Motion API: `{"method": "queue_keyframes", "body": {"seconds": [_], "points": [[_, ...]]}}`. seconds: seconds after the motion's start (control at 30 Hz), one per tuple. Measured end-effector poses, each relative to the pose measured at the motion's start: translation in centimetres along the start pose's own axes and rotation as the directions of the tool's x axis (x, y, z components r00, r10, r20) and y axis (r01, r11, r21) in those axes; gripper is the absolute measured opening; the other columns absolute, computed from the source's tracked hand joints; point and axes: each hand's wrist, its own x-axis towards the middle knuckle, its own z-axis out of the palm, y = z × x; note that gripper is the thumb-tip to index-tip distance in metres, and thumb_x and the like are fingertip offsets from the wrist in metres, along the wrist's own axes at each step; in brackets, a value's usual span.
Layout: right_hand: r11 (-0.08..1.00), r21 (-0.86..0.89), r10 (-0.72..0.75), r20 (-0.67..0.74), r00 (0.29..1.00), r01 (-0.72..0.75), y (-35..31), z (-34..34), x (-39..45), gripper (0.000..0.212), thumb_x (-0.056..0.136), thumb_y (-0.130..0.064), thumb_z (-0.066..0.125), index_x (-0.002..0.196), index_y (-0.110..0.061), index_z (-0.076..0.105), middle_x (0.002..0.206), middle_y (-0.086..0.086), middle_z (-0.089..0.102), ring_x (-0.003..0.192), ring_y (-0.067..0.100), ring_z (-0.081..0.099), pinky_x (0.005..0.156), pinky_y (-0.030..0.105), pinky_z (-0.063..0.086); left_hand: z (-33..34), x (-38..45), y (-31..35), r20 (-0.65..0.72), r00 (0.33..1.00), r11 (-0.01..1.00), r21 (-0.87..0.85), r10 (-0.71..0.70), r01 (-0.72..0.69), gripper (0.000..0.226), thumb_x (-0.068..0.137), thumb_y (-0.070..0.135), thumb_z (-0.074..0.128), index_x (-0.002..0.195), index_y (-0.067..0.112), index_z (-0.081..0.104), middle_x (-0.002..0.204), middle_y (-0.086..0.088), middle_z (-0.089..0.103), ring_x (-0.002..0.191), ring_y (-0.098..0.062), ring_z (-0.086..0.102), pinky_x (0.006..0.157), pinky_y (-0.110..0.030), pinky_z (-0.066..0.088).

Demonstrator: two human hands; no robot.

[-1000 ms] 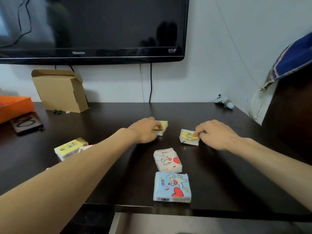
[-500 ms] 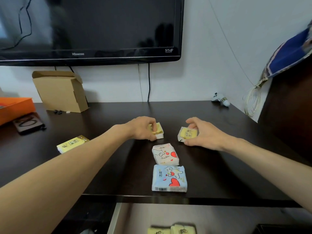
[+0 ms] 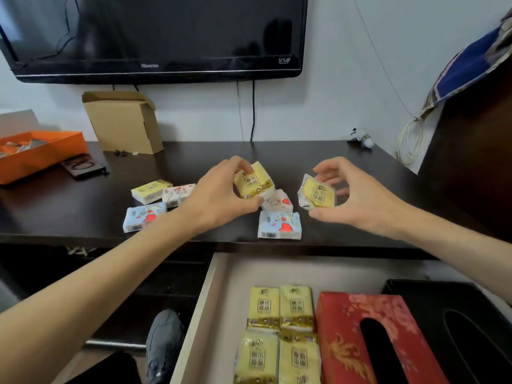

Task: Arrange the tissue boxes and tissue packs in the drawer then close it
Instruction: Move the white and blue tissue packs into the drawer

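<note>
Here, in the head view, the left hand (image 3: 219,198) has its fingers (image 3: 243,166) closed around a yellow tissue pack (image 3: 253,180), held tilted just above the dark surface (image 3: 318,159). The right hand (image 3: 357,195) pinches a second yellow pack (image 3: 317,194) between thumb and fingers, also lifted off the surface, with its printed face turned toward the camera. Between the two hands, on the surface, lie a white pack with red hearts (image 3: 278,202) and, nearer the front edge, a blue pack with a red heart (image 3: 279,225). To the left sit three more packs close together: a yellow one (image 3: 149,191), a white one (image 3: 178,194) and a blue one (image 3: 144,217). Below the surface's edge the drawer (image 3: 219,300) stands open. Inside it four yellow packs (image 3: 279,333) lie flat in two rows of two, just beside a red tissue box (image 3: 368,339), with a black tissue box (image 3: 457,322) on its right. At the back of the surface are a cardboard box (image 3: 124,120) and an orange tray (image 3: 38,153), under a wall-mounted television (image 3: 155,34).
</note>
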Motion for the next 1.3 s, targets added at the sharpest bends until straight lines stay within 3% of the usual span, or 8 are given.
{"method": "queue_keyframes", "body": {"seconds": [0.07, 0.17, 0.37, 0.6, 0.77, 1.03, 1.17, 1.3], "points": [[0.999, -0.012, -0.037, 0.074, 0.997, 0.038, -2.1, 0.3, -2.8, 0.066, 0.064, -0.057, 0.086, 0.118, -0.049, 0.051, 0.116, -0.025, 0.065, 0.112, -0.005, 0.062, 0.087, 0.009, 0.047, -0.9, -3.4, 0.9, 0.064, 0.997, 0.993, -0.118, 0.031, -0.023, 0.052, 0.070, 0.055, 0.077, 0.112, 0.037, 0.052, 0.103, 0.021, 0.063, 0.093, 0.003, 0.060, 0.069, -0.013, 0.046], [0.996, -0.067, -0.049, 0.209, 0.977, 0.064, -4.2, 1.4, -6.3, 0.056, 0.067, -0.057, 0.085, 0.112, -0.050, 0.052, 0.116, -0.027, 0.066, 0.109, -0.002, 0.065, 0.086, 0.019, 0.052, -1.6, -8.1, 1.6, 0.264, 0.958, 0.975, -0.213, 0.114, -0.058, 0.049, 0.069, 0.057, 0.078, 0.108, 0.041, 0.055, 0.104, 0.026, 0.064, 0.099, 0.005, 0.060, 0.073, -0.008, 0.043], [0.966, -0.258, 0.087, 0.355, 0.931, 0.008, -4.1, 4.5, -8.8, 0.051, 0.068, -0.060, 0.080, 0.107, -0.047, 0.050, 0.103, -0.019, 0.069, 0.093, 0.001, 0.065, 0.078, 0.036, 0.056, 1.3, -12.2, 0.6, 0.485, 0.871, 0.992, 0.048, 0.076, -0.113, 0.053, 0.068, 0.062, 0.073, 0.111, 0.047, 0.046, 0.100, 0.025, 0.057, 0.092, 0.004, 0.054, 0.080, -0.029, 0.049], [0.908, -0.417, 0.236, 0.408, 0.882, -0.051, -2.5, 8.4, -7.7, 0.050, 0.071, -0.042, 0.076, 0.110, -0.041, 0.044, 0.098, -0.018, 0.059, 0.087, 0.003, 0.055, 0.063, 0.022, 0.038, 4.9, -11.6, -0.7, 0.568, 0.817, 0.960, 0.157, 0.106, -0.233, 0.056, 0.077, 0.055, 0.071, 0.122, 0.034, 0.046, 0.113, 0.017, 0.050, 0.091, -0.005, 0.043, 0.073, -0.027, 0.035], [0.859, -0.507, 0.312, 0.405, 0.859, -0.072, -2.1, 9.8, -7.8, 0.052, 0.071, -0.043, 0.076, 0.114, -0.039, 0.046, 0.108, -0.013, 0.059, 0.103, 0.016, 0.057, 0.082, 0.036, 0.049, 5.8, -11.5, -1.4, 0.591, 0.799, 0.955, 0.159, 0.110, -0.249, 0.053, 0.077, 0.055, 0.069, 0.119, 0.031, 0.046, 0.112, 0.013, 0.052, 0.093, -0.009, 0.047, 0.076, -0.031, 0.040], [0.863, -0.505, 0.306, 0.485, 0.820, -0.023, -2.5, 9.6, -7.7, 0.050, 0.074, -0.052, 0.076, 0.114, -0.037, 0.051, 0.101, -0.018, 0.041, 0.106, 0.012, 0.046, 0.087, 0.037, 0.044, 6.1, -11.6, -1.3, 0.573, 0.811, 0.951, 0.170, 0.118, -0.259, 0.056, 0.079, 0.055, 0.068, 0.124, 0.030, 0.045, 0.122, 0.011, 0.048, 0.111, -0.011, 0.046, 0.086, -0.028, 0.041], [0.897, -0.441, 0.233, 0.437, 0.869, -0.019, -3.2, 8.6, -8.4, 0.040, 0.077, -0.059, 0.072, 0.110, -0.043, 0.056, 0.105, -0.022, 0.050, 0.096, 0.000, 0.049, 0.080, 0.030, 0.042, 4.1, -11.2, -0.8, 0.568, 0.818, 0.948, 0.204, 0.089, -0.245, 0.057, 0.081, 0.063, 0.063, 0.128, 0.035, 0.048, 0.124, 0.016, 0.054, 0.113, -0.007, 0.050, 0.087, -0.031, 0.045], [0.971, -0.234, 0.111, 0.296, 0.949, -0.041, -4.8, 7.5, -8.2, 0.016, 0.082, -0.052, 0.067, 0.091, -0.039, 0.068, 0.086, -0.024, 0.072, 0.082, -0.012, 0.064, 0.072, 0.026, 0.051, -0.4, -11.0, -0.7, 0.448, 0.893, 0.982, 0.151, 0.038, -0.117, 0.037, 0.086, 0.061, 0.056, 0.114, 0.038, 0.062, 0.109, 0.021, 0.068, 0.103, 0.000, 0.062, 0.088, -0.038, 0.052]]}}
